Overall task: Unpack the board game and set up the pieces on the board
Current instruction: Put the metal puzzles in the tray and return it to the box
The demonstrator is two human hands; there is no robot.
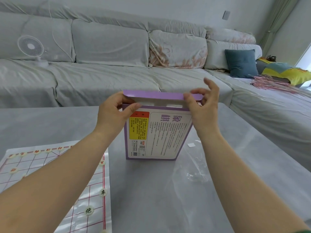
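Note:
A purple and white game box stands upright on the grey table, its printed back facing me. The purple top flap is lifted and white inner packaging shows below it. My left hand grips the box's upper left corner. My right hand pinches the flap's right end. At the lower left lies a white paper board with red grid lines. Round cream pieces sit on it, partly hidden by my left forearm.
Clear plastic wrapping lies on the table right of the box. Behind the table runs a long grey covered sofa with a small white fan, a blue cushion and pink hangers.

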